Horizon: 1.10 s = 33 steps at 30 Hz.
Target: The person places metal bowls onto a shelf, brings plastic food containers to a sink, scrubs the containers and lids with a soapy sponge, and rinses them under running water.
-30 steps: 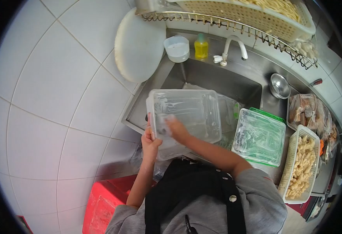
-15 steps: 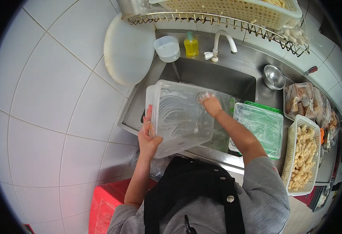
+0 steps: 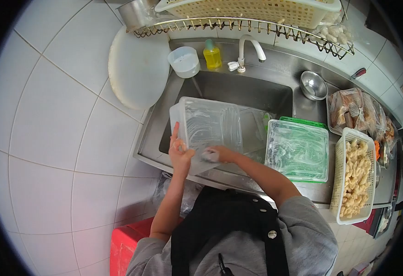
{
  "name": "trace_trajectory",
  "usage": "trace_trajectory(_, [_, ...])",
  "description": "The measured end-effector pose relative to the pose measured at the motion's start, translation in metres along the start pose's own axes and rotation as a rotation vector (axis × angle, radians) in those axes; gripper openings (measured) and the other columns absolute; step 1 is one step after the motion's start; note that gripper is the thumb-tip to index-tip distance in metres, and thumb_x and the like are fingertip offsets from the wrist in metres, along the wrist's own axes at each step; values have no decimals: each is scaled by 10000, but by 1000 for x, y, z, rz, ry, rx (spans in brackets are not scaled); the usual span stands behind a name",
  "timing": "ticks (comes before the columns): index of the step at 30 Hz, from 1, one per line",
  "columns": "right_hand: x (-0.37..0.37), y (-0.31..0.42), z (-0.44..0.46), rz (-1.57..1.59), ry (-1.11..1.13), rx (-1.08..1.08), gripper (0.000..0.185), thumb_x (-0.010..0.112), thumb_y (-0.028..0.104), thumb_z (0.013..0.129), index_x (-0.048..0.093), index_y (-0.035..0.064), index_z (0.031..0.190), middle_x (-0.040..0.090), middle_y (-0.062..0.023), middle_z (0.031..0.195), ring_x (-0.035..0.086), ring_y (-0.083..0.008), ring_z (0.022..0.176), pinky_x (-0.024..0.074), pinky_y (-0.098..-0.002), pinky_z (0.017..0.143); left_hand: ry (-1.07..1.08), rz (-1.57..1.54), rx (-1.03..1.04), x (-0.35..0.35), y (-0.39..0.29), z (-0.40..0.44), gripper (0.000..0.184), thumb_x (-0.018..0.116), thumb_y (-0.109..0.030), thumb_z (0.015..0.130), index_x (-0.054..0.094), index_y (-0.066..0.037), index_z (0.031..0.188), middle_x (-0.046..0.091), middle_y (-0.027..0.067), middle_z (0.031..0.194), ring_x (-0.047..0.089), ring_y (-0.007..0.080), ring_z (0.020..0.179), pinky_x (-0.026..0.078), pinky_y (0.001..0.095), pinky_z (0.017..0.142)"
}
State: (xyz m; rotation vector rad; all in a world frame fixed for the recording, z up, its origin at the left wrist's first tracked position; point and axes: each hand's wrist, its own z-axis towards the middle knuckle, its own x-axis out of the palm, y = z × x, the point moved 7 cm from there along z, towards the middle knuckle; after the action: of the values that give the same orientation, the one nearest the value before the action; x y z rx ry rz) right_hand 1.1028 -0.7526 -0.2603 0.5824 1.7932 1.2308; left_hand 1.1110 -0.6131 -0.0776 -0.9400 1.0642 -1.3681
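Observation:
A clear plastic container (image 3: 213, 122) is tilted over the sink, its inner face streaked with white suds. My left hand (image 3: 181, 156) grips its left side, the thumb on the near side and the fingers reaching up along the rim. Near the container's lower edge, my right hand (image 3: 220, 154) presses a greyish scrubbing pad (image 3: 208, 155) against the plastic; the pad is partly hidden and blurred. To the right of the sink lies a sudsy clear lid (image 3: 298, 149), over something green (image 3: 309, 123).
The steel sink (image 3: 238, 87) has a white faucet (image 3: 241, 60), a yellow soap bottle (image 3: 212, 56) and a plastic tub (image 3: 184, 63) behind it. At right are a metal bowl (image 3: 313, 85), bagged food (image 3: 346, 110) and a basket (image 3: 339, 188) of pale pieces. A wire rack (image 3: 238, 23) hangs above.
My right hand has moved from the container's upper right down and left to its lower edge, close to my left hand. The left hand keeps its grip; the container's tilt has changed slightly.

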Motion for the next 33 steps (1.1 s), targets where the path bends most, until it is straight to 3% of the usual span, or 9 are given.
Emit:
trace_trajectory(8, [-54, 132, -46, -99, 14, -240, 432, 631, 126, 781, 580, 116, 1210, 600, -110, 1215, 555, -318, 1127, 428, -406, 941, -421, -196, -237, -15, 62, 15, 403, 624, 19, 647, 544, 54, 1040, 467, 114, 1303, 491, 183, 1062, 387, 304, 933])
trace_trajectory(12, [-91, 167, -48, -366, -85, -385, 482, 581, -1, 731, 587, 123, 1197, 609, -94, 1198, 543, -353, 1118, 434, -432, 926, -197, -243, -436, -36, 95, 26, 462, 695, -127, 759, 508, 69, 1133, 467, 144, 1248, 487, 196, 1073, 376, 322, 953])
trace_trajectory(15, [-116, 187, -43, -336, -64, -497, 476, 611, 6, 719, 594, 114, 1182, 613, -103, 1192, 553, -345, 1108, 440, -419, 923, -6, 359, -527, -43, 80, 31, 629, 685, -338, 838, 447, 103, 1218, 496, 177, 1206, 498, 232, 1082, 375, 342, 956])
trace_trajectory(17, [-131, 198, -39, -329, 42, -405, 466, 671, 68, 743, 581, 95, 1200, 615, -109, 1181, 582, -323, 1069, 455, -392, 916, -277, 975, 265, -32, -6, 28, 615, 662, -440, 841, 517, 60, 1170, 527, 179, 1132, 516, 248, 1060, 366, 343, 960])
trace_trajectory(18, [-135, 202, -39, -272, 92, -433, 470, 690, 95, 740, 583, 92, 1198, 617, -113, 1168, 584, -316, 1065, 450, -380, 917, -276, 974, 273, -30, -27, 32, 615, 662, -440, 841, 517, 60, 1170, 527, 179, 1132, 516, 248, 1060, 366, 343, 960])
trace_trajectory(20, [-141, 207, -37, -217, 142, -460, 476, 710, 123, 737, 586, 89, 1195, 619, -116, 1156, 586, -310, 1061, 446, -368, 918, 199, 876, 684, 9, -68, 26, 426, 666, -421, 843, 585, -8, 913, 564, 132, 927, 543, 240, 862, 426, 330, 809])
trace_trajectory(23, [-146, 220, -32, -99, 69, -565, 452, 736, 123, 687, 607, 81, 1118, 621, -122, 1076, 582, -303, 1014, 453, -357, 890, 233, 525, 277, -4, -26, 31, 409, 666, -370, 861, 478, -44, 699, 475, 36, 689, 439, 156, 637, 382, 303, 592])
trace_trajectory(27, [-143, 205, -38, -41, -707, -380, 320, 714, 194, 745, 608, 83, 1026, 593, -125, 985, 560, -316, 979, 449, -364, 873, -88, 374, 201, -11, -13, 35, 444, 588, -346, 930, 432, -46, 642, 358, -43, 618, 317, 76, 607, 260, 266, 510])
trace_trajectory(33, [-78, 209, -66, -278, -878, -555, 207, 630, 201, 835, 659, 100, 1013, 607, -149, 1028, 565, -341, 1001, 427, -436, 914, -187, 160, 131, -26, -21, 28, 486, 598, -281, 932, 318, -78, 591, 274, -68, 605, 262, 59, 607, 207, 274, 494])
